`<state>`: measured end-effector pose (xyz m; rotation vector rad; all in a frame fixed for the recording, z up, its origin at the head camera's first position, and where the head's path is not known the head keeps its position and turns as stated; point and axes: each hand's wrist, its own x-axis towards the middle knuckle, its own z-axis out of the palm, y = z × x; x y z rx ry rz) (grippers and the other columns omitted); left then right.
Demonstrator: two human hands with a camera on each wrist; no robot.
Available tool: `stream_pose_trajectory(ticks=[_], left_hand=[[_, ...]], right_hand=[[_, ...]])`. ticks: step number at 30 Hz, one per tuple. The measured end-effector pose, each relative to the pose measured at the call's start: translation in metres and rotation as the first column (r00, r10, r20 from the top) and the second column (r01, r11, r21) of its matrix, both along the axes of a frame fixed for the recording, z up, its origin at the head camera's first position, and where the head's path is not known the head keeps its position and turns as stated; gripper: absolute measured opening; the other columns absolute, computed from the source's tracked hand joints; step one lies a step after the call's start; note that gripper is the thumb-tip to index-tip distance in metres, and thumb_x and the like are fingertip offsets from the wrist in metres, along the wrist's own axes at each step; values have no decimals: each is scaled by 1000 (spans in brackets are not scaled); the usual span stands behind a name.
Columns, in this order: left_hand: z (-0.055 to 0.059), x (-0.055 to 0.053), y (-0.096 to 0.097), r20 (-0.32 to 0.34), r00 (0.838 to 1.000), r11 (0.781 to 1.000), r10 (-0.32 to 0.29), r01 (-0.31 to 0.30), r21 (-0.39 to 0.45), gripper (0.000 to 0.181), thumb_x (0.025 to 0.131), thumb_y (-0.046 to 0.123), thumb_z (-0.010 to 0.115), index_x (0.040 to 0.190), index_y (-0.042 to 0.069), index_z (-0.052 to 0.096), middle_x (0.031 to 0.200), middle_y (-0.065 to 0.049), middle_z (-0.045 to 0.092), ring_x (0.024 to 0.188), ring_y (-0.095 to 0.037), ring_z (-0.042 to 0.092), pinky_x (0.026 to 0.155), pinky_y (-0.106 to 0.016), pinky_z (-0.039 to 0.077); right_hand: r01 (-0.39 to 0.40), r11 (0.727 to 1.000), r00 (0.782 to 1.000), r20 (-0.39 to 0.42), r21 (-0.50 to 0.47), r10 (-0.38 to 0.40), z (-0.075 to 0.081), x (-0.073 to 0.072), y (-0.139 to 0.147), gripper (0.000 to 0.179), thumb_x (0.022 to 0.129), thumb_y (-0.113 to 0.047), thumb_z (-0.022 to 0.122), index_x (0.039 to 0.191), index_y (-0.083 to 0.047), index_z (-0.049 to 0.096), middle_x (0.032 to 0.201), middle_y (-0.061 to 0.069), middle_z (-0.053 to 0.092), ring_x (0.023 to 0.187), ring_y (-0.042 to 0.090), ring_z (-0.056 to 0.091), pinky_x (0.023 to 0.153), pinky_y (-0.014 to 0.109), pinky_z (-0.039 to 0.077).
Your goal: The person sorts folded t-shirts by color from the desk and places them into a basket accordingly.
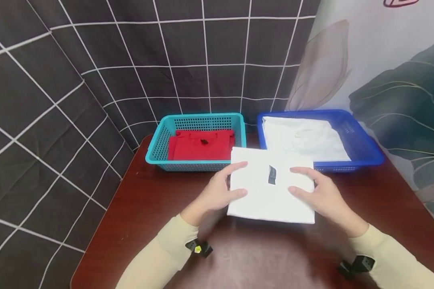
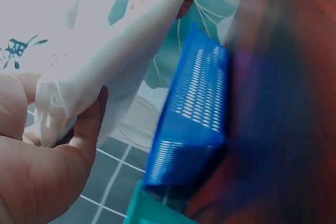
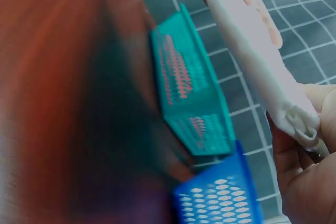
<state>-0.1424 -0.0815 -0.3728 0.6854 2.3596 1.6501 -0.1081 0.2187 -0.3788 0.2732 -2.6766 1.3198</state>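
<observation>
Between both hands is a folded white garment (image 1: pixel 260 204) with a dark label near its middle. The left hand (image 1: pixel 222 188) grips its left edge, thumb on top and some fingers underneath. On the opposite edge the right hand (image 1: pixel 320 192) holds it the same way. Both wrist views show the folded layers of the white garment (image 2: pixel 113 59) pinched between thumb and fingers, raised above the table. Its far edge overlaps the front of the blue basket (image 1: pixel 365 154) in the head view. That basket holds more folded white cloth (image 1: pixel 304 138).
Left of the blue basket stands a teal basket (image 1: pixel 197 163) with folded red garments (image 1: pixel 202 146) inside. Both sit at the back of a reddish-brown table (image 1: pixel 137 224). Behind hang a dark cloth with white grid lines (image 1: pixel 188 48) and a leaf-patterned curtain (image 1: pixel 394 96) at right.
</observation>
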Motion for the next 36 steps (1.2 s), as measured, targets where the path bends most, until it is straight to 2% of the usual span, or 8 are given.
stream_pose_trajectory(ticks=[5, 14, 16, 19, 23, 26, 30, 36], left_hand=[[16, -23, 14, -37, 999, 1000, 18, -17, 21, 77, 78, 22, 80, 142, 41, 42, 141, 16, 42, 128, -8, 37, 86, -29, 52], [23, -90, 57, -64, 998, 990, -9, 17, 138, 75, 80, 18, 78, 143, 37, 43, 142, 18, 40, 128, -1, 34, 88, -24, 50], [23, -104, 66, -44, 999, 988, -4, 10, 154, 74, 81, 16, 77, 143, 37, 43, 142, 19, 39, 129, 0, 32, 91, -24, 49], [24, -122, 83, 12, 1000, 981, 11, -13, 193, 73, 82, 12, 76, 143, 35, 44, 142, 18, 40, 132, 0, 30, 95, -25, 46], [26, -141, 105, 83, 996, 972, 38, -56, 228, 71, 82, 7, 75, 142, 33, 47, 143, 16, 42, 136, -3, 29, 98, -28, 44], [27, -150, 118, 116, 992, 972, 57, -81, 222, 72, 82, 5, 75, 141, 35, 48, 143, 16, 43, 137, -5, 30, 98, -28, 44], [24, -158, 130, 157, 986, 967, 62, -98, 236, 73, 82, 1, 74, 142, 32, 48, 145, 15, 42, 138, -6, 30, 96, -26, 46], [17, -164, 135, 202, 975, 969, 97, -139, 205, 72, 81, 1, 74, 141, 31, 49, 146, 12, 42, 138, -8, 31, 99, -27, 43]], right_hand=[[79, 994, 995, -72, 75, -73, 21, -19, 8, 54, 83, -34, 76, 132, -21, 58, 125, 12, 60, 95, 16, 53, 69, 18, 42], [157, 987, 988, 2, 37, -157, 49, -76, 45, 63, 84, -42, 73, 141, -28, 50, 144, 10, 45, 114, 23, 44, 71, 16, 42], [157, 987, 987, 35, 24, -158, 52, -90, 54, 64, 85, -43, 71, 142, -32, 47, 147, 7, 42, 122, 22, 42, 84, 22, 43], [159, 987, 984, 78, 11, -159, 56, -110, 68, 63, 86, -45, 69, 144, -39, 43, 153, 1, 33, 135, 22, 30, 104, 40, 32], [169, 986, 978, 125, -7, -166, 58, -132, 85, 64, 87, -45, 67, 145, -42, 39, 157, 0, 27, 139, 25, 23, 111, 51, 17], [180, 984, 969, 175, -15, -174, 57, -143, 97, 66, 87, -46, 67, 145, -44, 37, 156, 2, 26, 130, 24, 31, 103, 35, 32], [183, 981, 960, 229, -65, -164, 53, -155, 105, 68, 85, -43, 70, 145, -42, 38, 155, 1, 27, 108, 18, 44, 73, 16, 43], [130, 976, 975, 200, -173, -94, 43, -164, 103, 66, 86, -29, 73, 145, -29, 43, 147, 2, 35, 99, 6, 49, 71, 11, 46]])
